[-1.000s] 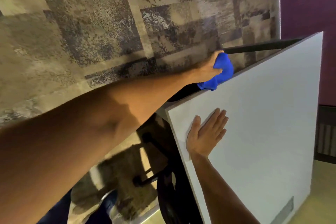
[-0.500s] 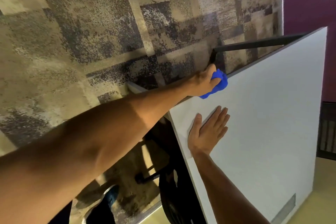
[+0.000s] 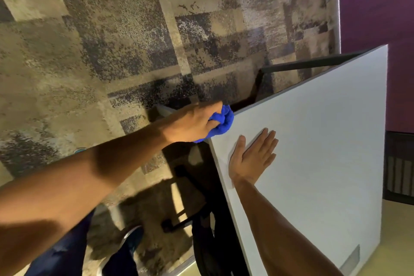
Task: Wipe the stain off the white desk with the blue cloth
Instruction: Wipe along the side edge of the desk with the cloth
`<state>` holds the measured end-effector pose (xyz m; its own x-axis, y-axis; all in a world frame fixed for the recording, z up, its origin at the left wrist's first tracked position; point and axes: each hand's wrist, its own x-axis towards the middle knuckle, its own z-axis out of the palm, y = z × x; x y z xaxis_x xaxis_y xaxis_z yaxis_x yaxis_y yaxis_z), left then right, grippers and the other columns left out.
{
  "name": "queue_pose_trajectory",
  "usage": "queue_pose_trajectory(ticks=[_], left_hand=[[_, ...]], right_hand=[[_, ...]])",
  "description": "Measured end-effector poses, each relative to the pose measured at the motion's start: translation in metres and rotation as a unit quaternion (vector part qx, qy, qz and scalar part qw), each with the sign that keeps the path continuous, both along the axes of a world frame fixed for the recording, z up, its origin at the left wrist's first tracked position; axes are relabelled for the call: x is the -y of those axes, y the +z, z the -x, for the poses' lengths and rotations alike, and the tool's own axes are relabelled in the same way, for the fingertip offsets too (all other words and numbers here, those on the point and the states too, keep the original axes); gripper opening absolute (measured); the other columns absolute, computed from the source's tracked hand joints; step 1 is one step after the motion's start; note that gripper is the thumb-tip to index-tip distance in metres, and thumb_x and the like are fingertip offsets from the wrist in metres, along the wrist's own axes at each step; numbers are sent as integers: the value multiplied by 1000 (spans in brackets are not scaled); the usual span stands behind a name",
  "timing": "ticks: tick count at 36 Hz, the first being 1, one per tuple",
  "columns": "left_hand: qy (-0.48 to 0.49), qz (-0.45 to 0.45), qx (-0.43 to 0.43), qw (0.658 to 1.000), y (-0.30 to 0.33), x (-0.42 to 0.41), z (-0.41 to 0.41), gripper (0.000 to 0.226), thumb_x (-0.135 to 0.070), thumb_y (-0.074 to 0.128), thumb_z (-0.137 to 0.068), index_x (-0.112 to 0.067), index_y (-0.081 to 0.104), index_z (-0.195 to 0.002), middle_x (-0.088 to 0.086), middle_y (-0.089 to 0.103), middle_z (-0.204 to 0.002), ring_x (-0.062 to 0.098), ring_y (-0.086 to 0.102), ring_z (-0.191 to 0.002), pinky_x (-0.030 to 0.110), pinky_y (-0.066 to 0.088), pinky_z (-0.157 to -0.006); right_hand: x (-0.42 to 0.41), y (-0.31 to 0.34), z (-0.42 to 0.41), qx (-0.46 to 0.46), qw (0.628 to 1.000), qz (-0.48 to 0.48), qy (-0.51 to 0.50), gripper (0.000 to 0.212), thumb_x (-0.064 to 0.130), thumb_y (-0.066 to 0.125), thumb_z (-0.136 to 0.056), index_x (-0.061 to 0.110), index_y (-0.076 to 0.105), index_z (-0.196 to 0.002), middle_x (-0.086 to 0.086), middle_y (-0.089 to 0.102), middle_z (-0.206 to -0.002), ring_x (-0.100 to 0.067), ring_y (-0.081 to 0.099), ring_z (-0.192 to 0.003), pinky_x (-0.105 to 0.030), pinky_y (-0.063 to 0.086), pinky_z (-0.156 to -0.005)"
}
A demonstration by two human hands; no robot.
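The white desk (image 3: 318, 152) fills the right side of the head view. My left hand (image 3: 192, 123) grips the bunched blue cloth (image 3: 221, 122) and presses it against the desk's near-left corner, at the edge. My right hand (image 3: 253, 157) lies flat on the desk top just right of that corner, palm down, fingers together and holding nothing. No stain shows on the visible white surface; the patch under the cloth is hidden.
Patterned brown and grey carpet (image 3: 112, 51) covers the floor to the left. A black desk frame bar (image 3: 313, 66) runs behind the far edge. A black chair base (image 3: 186, 213) and my legs are below the desk edge. A purple wall (image 3: 376, 6) stands at right.
My left hand has slid the blue cloth along the desk's left edge toward me, down to the near corner. My right hand has stayed flat on the desk.
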<state>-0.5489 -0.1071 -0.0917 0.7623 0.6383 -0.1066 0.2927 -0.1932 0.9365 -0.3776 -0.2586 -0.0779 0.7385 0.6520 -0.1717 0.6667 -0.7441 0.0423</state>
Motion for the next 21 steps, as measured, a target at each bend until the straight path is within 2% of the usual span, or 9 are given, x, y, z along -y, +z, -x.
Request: queue_pose_trajectory(ticks=[2,4,5,7,10,13,16,18,21], left_hand=[[-19,-2,3,1000,-4,1,9,4,-2,52,-89,-4,51,-93,-1,61,-81,17,57,-72,14,36,-63],[-29,9,-35,999,-7,3,20,13,-4,52,-89,-5,54,-102,7,66,-98,26,63,-91,30,45,-75],[-40,16,-49,998,-9,4,27,12,-3,51,-88,-8,53,-99,7,65,-96,27,63,-90,33,43,-73],[-76,32,-49,995,-13,5,44,13,-3,50,-85,-15,46,-88,-2,57,-83,20,56,-76,32,37,-67],[-110,63,-67,990,-17,0,74,7,-12,48,-85,-18,44,-85,2,52,-80,21,49,-73,38,39,-69],[-56,67,-86,992,-17,-23,95,7,-19,52,-91,-20,48,-97,3,56,-77,19,51,-68,35,37,-66],[-17,73,-112,991,-12,-57,96,14,-28,48,-100,-26,37,-109,3,53,-73,15,49,-60,32,34,-54],[32,128,-87,987,-8,-74,80,14,-31,43,-102,-24,32,-106,0,48,-76,13,45,-64,30,34,-56],[116,268,-34,956,-4,-92,43,22,-34,48,-96,-20,34,-105,-2,43,-83,14,42,-76,29,34,-63]], right_hand=[[0,0,1,-1,1000,4,2,88,73,-3,-90,19,2,-159,-2,-4,-167,-21,-8,-153,-52,2,-123],[0,0,1,-2,1000,-1,1,88,72,-1,-91,18,4,-159,-3,-2,-168,-23,-6,-153,-53,4,-122],[0,0,1,1,1000,1,1,88,72,-1,-91,18,4,-159,-4,-1,-168,-23,-5,-153,-54,5,-122],[0,-1,0,14,1000,16,1,88,74,-4,-90,20,0,-159,-3,-5,-167,-23,-8,-153,-53,5,-123],[1,-3,-1,24,999,30,3,86,75,-6,-90,24,-5,-159,1,-11,-167,-22,-11,-153,-52,2,-123],[3,-5,-2,20,1000,19,-2,82,75,-2,-92,26,-6,-158,3,-12,-167,-21,-12,-153,-51,1,-123],[3,-6,-3,11,1000,11,-1,80,75,-1,-92,28,-8,-158,4,-14,-166,-20,-14,-152,-51,0,-123],[3,-7,-4,10,1000,7,-3,80,75,-1,-93,29,-8,-158,4,-14,-166,-20,-14,-152,-51,-1,-123],[6,-6,-5,2,1000,-5,-1,79,74,2,-94,28,-6,-158,4,-12,-167,-19,-14,-152,-52,-2,-123]])
